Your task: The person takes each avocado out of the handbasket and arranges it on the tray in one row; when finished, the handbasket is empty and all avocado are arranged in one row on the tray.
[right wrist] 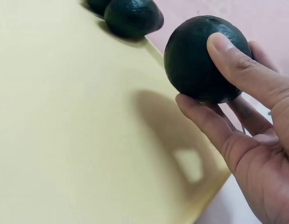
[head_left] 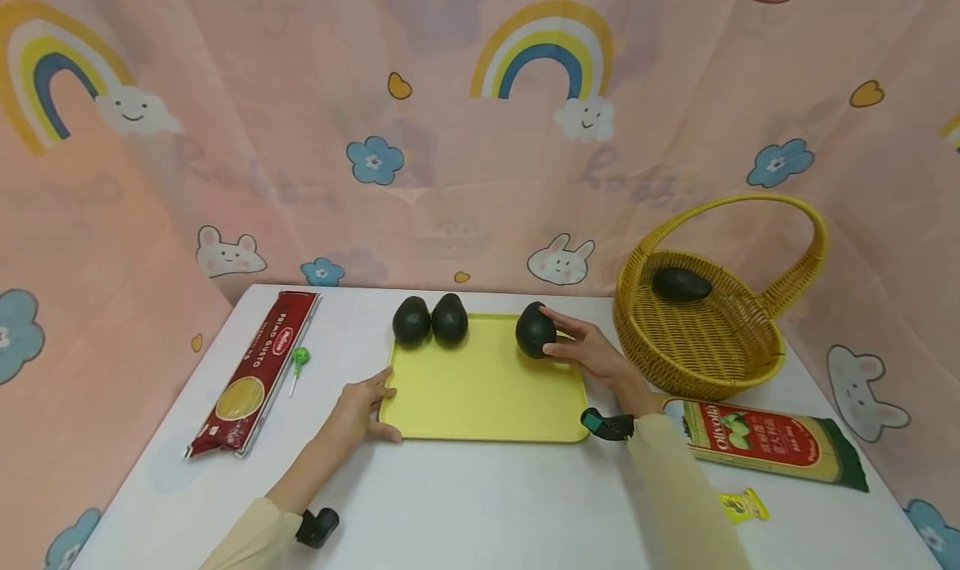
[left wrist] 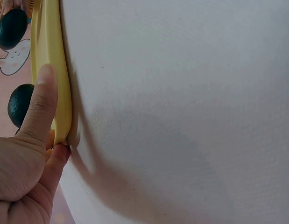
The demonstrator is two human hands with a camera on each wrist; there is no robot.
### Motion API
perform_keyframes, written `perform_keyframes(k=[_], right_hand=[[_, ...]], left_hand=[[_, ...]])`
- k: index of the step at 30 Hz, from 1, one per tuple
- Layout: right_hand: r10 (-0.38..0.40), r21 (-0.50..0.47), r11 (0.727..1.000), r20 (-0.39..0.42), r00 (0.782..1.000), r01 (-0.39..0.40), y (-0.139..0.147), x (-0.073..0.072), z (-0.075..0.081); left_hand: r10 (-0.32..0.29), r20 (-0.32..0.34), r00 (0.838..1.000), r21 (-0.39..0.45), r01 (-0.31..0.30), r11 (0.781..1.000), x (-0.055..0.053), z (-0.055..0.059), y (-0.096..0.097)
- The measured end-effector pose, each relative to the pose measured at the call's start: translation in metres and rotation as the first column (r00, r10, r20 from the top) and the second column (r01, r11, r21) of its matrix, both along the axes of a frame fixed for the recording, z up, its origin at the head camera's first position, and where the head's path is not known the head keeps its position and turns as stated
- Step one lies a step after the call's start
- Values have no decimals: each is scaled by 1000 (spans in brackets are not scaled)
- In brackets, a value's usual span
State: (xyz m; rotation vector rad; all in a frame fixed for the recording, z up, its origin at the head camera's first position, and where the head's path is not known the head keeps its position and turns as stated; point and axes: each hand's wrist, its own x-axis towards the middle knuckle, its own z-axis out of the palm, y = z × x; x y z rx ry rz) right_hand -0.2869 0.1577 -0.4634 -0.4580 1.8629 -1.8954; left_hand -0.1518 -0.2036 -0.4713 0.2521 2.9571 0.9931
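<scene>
A dark avocado (head_left: 534,331) is in my right hand (head_left: 597,356), pinched between thumb and fingers over the right end of the yellow tray (head_left: 480,399). In the right wrist view the held avocado (right wrist: 200,58) casts a shadow on the tray. My left hand (head_left: 358,410) grips the tray's left edge, its thumb (left wrist: 41,100) lying along the rim in the left wrist view. Two more avocados, a left one (head_left: 412,322) and a right one (head_left: 450,320), stand side by side at the tray's far left corner.
A yellow wicker basket (head_left: 701,370) with one avocado (head_left: 681,284) inside stands at the back right. Before it lie a pasta packet (head_left: 780,441) and a small yellow wrapped candy (head_left: 744,505). On the left are a red pasta packet (head_left: 258,370) and a green lollipop (head_left: 300,357).
</scene>
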Motion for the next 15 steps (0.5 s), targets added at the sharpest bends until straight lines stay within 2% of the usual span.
perform_keyframes(k=[7,15], right_hand=[[-14,17,1000,14,1000,14,-13,-11,-5],[0,45,999,0,1000,0,-32,-20,-1]], left_hand=[[3,-9,1000,14,-3,1000,-1,-3,-2],[-4,-16,1000,3,4,1000,-1,-2,-1]])
